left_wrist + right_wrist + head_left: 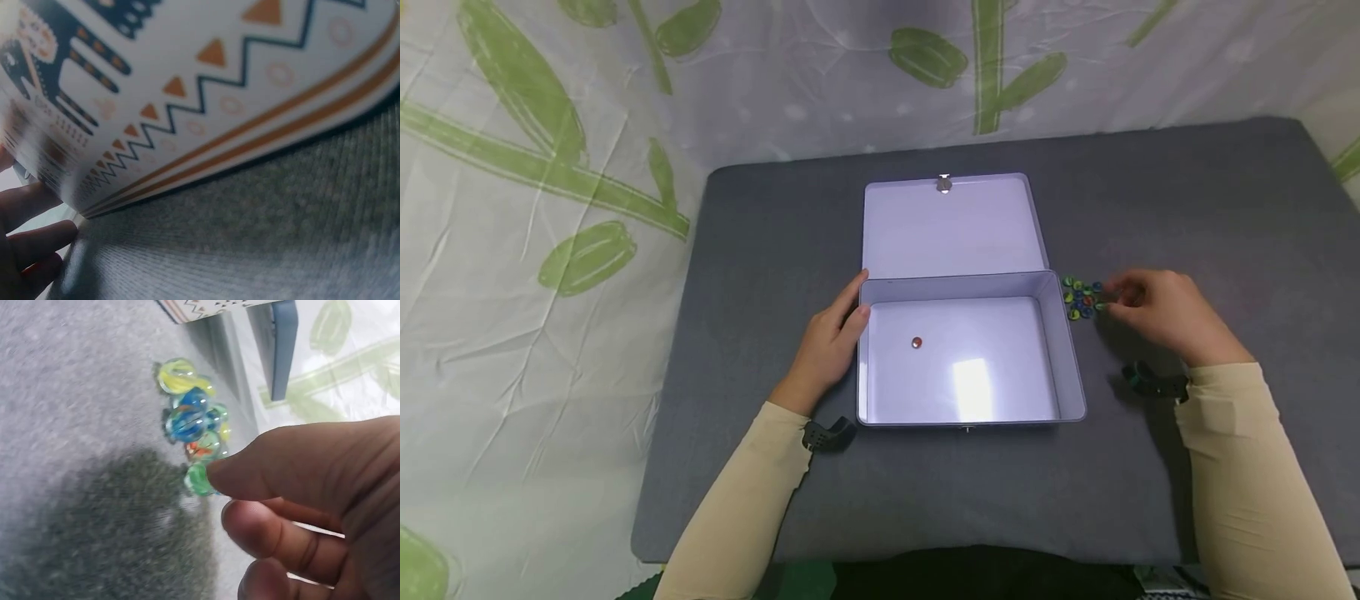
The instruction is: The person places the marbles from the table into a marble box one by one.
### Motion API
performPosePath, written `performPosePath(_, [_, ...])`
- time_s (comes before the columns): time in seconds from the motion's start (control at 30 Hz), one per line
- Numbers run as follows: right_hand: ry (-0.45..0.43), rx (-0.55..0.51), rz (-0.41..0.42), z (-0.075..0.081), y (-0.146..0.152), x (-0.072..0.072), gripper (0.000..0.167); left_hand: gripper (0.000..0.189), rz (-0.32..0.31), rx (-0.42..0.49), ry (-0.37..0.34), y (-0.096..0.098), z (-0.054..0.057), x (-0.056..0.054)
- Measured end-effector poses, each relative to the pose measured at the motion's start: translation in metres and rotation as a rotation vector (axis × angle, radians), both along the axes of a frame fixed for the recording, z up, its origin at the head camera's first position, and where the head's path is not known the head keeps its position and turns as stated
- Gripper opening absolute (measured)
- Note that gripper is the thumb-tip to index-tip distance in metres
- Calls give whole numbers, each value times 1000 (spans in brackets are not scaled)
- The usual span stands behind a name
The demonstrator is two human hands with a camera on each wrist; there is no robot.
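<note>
Green marble (pixel 197 480) partly behind fingers (pixel 240 477)

Looking forward and down from the wearer's head, one camera takes in the table (pixel 767 283), box (pixel 1061 350), left hand (pixel 829 350) and right hand (pixel 1176 312). The left-wrist lens, low and close, faces the box's outer wall (pixel 169 59); the right-wrist lens, near and tipped sideways, faces marbles (pixel 189 422) the head view shares.

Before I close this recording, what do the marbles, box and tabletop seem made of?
Marbles: likely glass, glossy; coloured swirls show through clear bodies. Box: probably painted metal, smooth and shiny, with a bright reflection inside, though plastic is possible. Tabletop: apparently grey fabric, matte, with a fine ribbed texture in the left wrist view.
</note>
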State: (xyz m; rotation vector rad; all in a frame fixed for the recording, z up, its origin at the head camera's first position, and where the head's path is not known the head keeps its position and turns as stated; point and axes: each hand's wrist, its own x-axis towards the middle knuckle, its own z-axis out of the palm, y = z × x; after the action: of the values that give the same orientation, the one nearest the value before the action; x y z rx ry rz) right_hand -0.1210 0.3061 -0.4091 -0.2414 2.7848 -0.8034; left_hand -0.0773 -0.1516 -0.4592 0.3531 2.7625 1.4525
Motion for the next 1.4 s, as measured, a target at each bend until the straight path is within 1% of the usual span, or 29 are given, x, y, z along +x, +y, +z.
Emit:
performPosePath(0.2, [-10, 10, 3, -7, 2, 0, 26, 63, 9, -4, -5, 0, 0, 1])
performPosePath(0.33, [8, 5, 0, -9, 0, 0, 24, 64, 8, 10, 3, 0, -1, 0])
performPosePath(0.67, [-10, 6, -17, -10, -1, 4, 26, 61, 11, 19, 0, 0, -2, 0])
performPosePath(0.8, [-7, 12, -40, -6, -2, 5, 28, 60, 13, 22, 5, 0, -2, -1])
performPosePath(1.07, [24, 20, -56, 6, -6, 9, 33, 60, 7, 19, 2, 1, -3, -1])
performPosePath(1.23, [55, 8, -49, 19, -13, 8, 33, 61, 13, 20, -3, 1, -1, -1])
performPosePath(1.4, [96, 2, -20, 34, -24, 7, 32, 62, 14, 12, -4, 1, -1, -1])
